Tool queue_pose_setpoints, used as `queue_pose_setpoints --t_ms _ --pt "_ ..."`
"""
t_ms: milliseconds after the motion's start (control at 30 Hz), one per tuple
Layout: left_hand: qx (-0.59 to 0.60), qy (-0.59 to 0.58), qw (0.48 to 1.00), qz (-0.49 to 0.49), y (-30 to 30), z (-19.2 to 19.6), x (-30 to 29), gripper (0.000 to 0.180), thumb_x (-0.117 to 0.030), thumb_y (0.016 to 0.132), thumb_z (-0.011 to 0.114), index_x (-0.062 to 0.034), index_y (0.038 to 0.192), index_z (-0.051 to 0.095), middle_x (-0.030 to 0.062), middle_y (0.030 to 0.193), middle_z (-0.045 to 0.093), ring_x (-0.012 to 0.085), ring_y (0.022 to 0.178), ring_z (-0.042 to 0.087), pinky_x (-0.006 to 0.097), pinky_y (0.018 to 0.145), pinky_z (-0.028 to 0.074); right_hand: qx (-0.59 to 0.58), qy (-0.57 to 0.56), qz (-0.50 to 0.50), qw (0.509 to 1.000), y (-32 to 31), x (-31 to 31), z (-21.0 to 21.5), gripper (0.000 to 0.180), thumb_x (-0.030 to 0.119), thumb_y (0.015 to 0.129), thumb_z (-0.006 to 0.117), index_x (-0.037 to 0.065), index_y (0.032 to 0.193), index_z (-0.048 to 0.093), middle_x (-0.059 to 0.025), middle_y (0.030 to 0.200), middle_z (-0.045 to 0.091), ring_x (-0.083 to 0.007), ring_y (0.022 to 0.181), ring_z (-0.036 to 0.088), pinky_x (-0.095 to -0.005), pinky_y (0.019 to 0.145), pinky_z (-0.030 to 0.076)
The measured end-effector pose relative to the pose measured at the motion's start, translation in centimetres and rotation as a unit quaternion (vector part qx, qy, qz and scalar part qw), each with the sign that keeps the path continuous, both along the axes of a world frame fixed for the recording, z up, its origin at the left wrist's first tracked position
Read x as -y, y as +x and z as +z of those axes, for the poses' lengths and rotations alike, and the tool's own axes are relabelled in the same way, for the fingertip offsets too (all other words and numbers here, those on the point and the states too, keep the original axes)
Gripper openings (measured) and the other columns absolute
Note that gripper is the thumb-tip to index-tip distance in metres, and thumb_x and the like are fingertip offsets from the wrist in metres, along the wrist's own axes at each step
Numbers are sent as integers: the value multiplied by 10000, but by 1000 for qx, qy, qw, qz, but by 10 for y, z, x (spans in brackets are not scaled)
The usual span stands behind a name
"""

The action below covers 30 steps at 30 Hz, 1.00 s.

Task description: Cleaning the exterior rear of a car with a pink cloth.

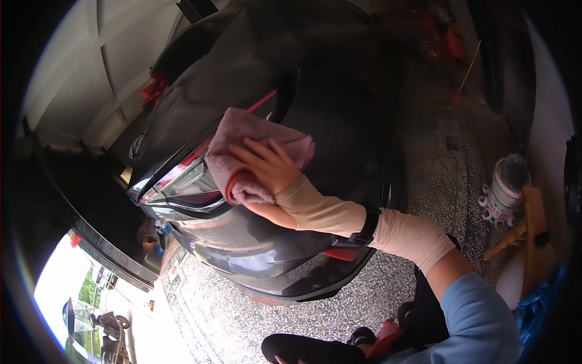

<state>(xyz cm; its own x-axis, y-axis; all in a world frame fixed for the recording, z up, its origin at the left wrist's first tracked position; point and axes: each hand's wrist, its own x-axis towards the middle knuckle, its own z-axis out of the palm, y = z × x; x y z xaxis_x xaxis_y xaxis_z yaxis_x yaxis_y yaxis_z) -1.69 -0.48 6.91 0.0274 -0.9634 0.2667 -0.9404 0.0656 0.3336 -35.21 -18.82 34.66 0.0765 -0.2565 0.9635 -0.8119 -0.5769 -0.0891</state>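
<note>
My right hand (pixel 267 167) lies on the pink cloth (pixel 227 139), fingers slightly apart and flat; with my thumb lost by the rolled edge, I can't tell whether I'm pinching it. Under my fingers, the cloth rests against the dark car (pixel 348 142). I'd press evenly with the whole palm and tuck in that loose roll, going gently over the edges of the tail light (pixel 185 185) just left of my fingertips. The surface beneath the cloth is hidden. My left hand I can't make out. Beyond my fingers, the car's upper right sinks into shadow; far down to their left, a scooter (pixel 109 330) is partly cut off.
</note>
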Motion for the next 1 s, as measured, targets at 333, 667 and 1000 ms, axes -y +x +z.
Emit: queue_pose_setpoints --t_ms 333,667,1000 --pt "-43 4 999 27 -6 3 -8 668 -212 821 580 -39 1369 241 284 1377 211 439 1246 250 523 1006 257 -109 -105 -111 982 8 26 -3 612 441 696 615 160 1232 526 -62 1318 446 -280 1219 400 -485 1024 248" --pt "-90 13 995 32 -7 4 -6 721 -211 806 598 -46 1388 206 281 1414 135 456 1290 160 534 1048 184 199 50 -137 969 -153 70 40 533 313 849 504 51 1296 383 -190 1176 528 -332 1082 516 -355 923 393" --pt "-75 8 996 38 -9 0 4 682 -224 826 570 -61 1388 221 294 1391 202 461 1264 233 518 1040 225 -49 1 -205 978 -52 20 -24 688 275 688 651 82 1303 411 -113 1359 370 -328 1266 305 -494 1022 253"
